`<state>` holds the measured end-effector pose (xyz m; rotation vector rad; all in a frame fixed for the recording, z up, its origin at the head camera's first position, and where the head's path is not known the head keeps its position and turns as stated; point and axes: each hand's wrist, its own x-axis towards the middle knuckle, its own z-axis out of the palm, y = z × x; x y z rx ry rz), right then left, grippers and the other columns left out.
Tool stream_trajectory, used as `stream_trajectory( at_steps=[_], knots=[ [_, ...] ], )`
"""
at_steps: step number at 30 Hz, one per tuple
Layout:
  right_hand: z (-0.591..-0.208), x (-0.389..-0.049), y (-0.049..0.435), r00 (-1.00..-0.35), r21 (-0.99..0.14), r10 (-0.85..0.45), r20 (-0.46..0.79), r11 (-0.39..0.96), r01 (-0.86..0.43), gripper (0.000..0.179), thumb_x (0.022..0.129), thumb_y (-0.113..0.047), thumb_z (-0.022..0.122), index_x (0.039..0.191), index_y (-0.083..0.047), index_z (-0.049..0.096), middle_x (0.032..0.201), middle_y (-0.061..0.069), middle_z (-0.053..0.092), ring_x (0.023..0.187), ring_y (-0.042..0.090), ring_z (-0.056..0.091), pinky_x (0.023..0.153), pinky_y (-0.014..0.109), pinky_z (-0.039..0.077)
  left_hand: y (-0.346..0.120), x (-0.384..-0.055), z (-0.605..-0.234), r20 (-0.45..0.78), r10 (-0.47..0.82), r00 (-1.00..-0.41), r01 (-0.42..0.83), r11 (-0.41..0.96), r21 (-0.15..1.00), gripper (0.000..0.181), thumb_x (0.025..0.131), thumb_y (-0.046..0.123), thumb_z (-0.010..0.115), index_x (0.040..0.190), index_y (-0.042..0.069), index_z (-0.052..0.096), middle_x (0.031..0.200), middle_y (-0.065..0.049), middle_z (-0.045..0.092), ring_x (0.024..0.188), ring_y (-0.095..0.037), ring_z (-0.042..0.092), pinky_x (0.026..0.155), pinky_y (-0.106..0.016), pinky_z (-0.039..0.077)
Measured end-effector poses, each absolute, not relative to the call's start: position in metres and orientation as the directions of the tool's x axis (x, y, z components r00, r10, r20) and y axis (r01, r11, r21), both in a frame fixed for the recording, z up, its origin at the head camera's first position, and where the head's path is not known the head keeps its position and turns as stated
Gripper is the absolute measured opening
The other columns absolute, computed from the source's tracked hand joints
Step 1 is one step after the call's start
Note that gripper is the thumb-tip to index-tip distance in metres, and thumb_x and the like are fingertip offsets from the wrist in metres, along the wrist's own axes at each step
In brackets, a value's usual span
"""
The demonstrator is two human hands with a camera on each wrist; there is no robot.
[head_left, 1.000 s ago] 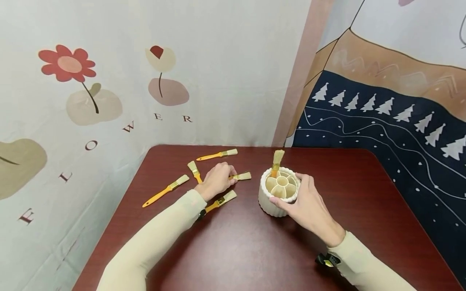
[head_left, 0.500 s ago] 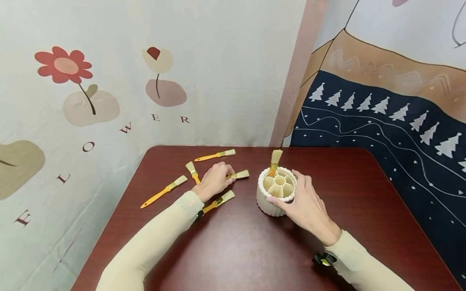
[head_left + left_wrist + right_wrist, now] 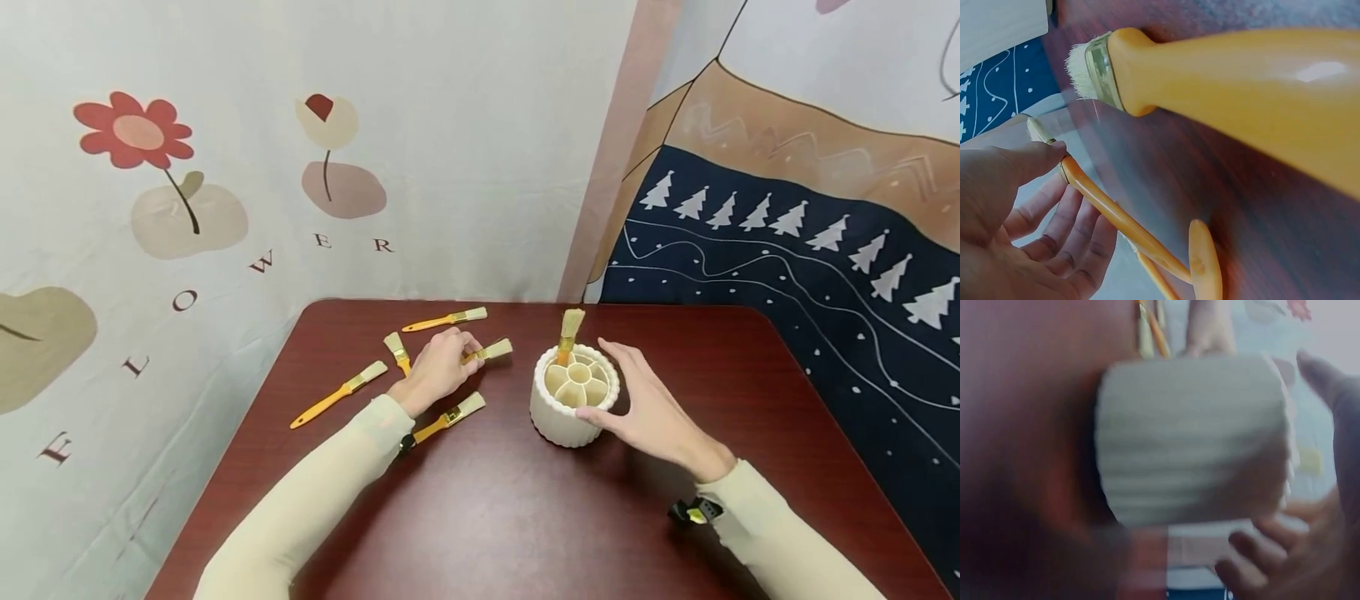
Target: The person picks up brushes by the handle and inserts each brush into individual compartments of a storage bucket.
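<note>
With thumb and fingers my left hand (image 3: 437, 368) pinches a paintbrush (image 3: 497, 348) near its metal band. In the left wrist view, the yellow handle of this paintbrush (image 3: 1113, 212) slopes down from the fingertips. A round white ribbed holder (image 3: 557, 423), divided inside into petal-shaped compartments, stands on the table to the right. One paintbrush (image 3: 572, 325) stands in it, bristles up, in a back-left compartment. My right hand (image 3: 663, 421) is spread at the holder's right side, thumb by the front rim. In the right wrist view its fingers (image 3: 1254, 550) are loose around the ribbed wall.
Several other yellow-handled paintbrushes lie around the left hand: one at the back (image 3: 444, 320), one behind the wrist (image 3: 397, 350), one at far left (image 3: 341, 394) and one in front (image 3: 452, 417). The dark red table (image 3: 480, 517) meets a printed cloth backdrop (image 3: 480, 150).
The left hand has lifted its paintbrush slightly, the bristles now higher in view. The right hand has loosened from the holder and drawn a little to the right.
</note>
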<state>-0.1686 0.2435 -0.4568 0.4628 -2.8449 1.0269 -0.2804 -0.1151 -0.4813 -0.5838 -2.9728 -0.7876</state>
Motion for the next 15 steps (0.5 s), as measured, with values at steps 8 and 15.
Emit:
stream_trajectory(
  at_steps=[8, 15],
  knots=[
    [-0.452, -0.192, 0.269, -0.897, -0.686, -0.434, 0.087, 0.627, -0.370, 0.105, 0.097, -0.048, 0.096, 0.182, -0.026, 0.039, 0.185, 0.008, 0.045, 0.167, 0.039, 0.047, 0.131, 0.081, 0.045, -0.118, -0.275, -0.479, 0.149, 0.351, -0.924, 0.377, 0.778, 0.502, 0.019, 0.110, 0.025, 0.085, 0.123, 0.011, 0.084, 0.122, -0.009, 0.079, 0.112, -0.028, 0.079, 0.097, -0.045, 0.069],
    [-0.449, -0.202, 0.275, -0.871, -0.714, -0.489, 0.045, 0.594, -0.370, 0.105, 0.095, -0.046, 0.098, 0.181, -0.029, 0.040, 0.187, 0.005, 0.045, 0.169, 0.039, 0.045, 0.132, 0.081, 0.042, -0.120, -0.271, -0.475, 0.180, 0.333, -0.926, 0.376, 0.755, 0.538, 0.019, 0.109, 0.025, 0.086, 0.123, 0.012, 0.084, 0.121, -0.010, 0.078, 0.111, -0.029, 0.078, 0.096, -0.045, 0.069]
  ],
)
